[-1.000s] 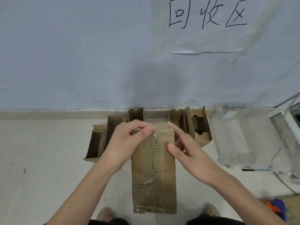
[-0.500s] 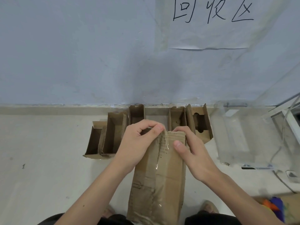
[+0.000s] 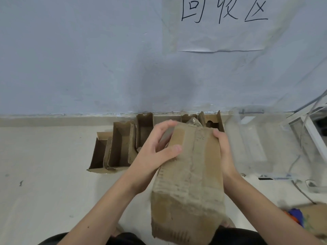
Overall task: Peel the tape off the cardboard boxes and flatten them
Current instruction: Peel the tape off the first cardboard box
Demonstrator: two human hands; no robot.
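Note:
I hold a worn brown cardboard box (image 3: pixel 189 183) upright in front of me, its surface scuffed where tape came away. My left hand (image 3: pixel 155 152) grips its upper left edge, thumb on the front face and fingers curled over the top corner. My right hand (image 3: pixel 223 152) holds the upper right edge, fingers behind the box. A crumpled bit of clear tape (image 3: pixel 193 121) sticks up at the box's top edge. Behind it several opened cardboard boxes (image 3: pixel 122 145) stand on the floor against the wall.
A clear plastic container (image 3: pixel 251 142) sits on the floor to the right, with cables and a white frame (image 3: pixel 307 128) beyond it. A paper sign (image 3: pixel 223 23) hangs on the wall. Blue and orange items (image 3: pixel 295 216) lie at the lower right on cardboard.
The box has been lifted closer to me and tilted. My left hand let go of the tape strip and moved onto the box's left edge; my right hand slid to the right edge.

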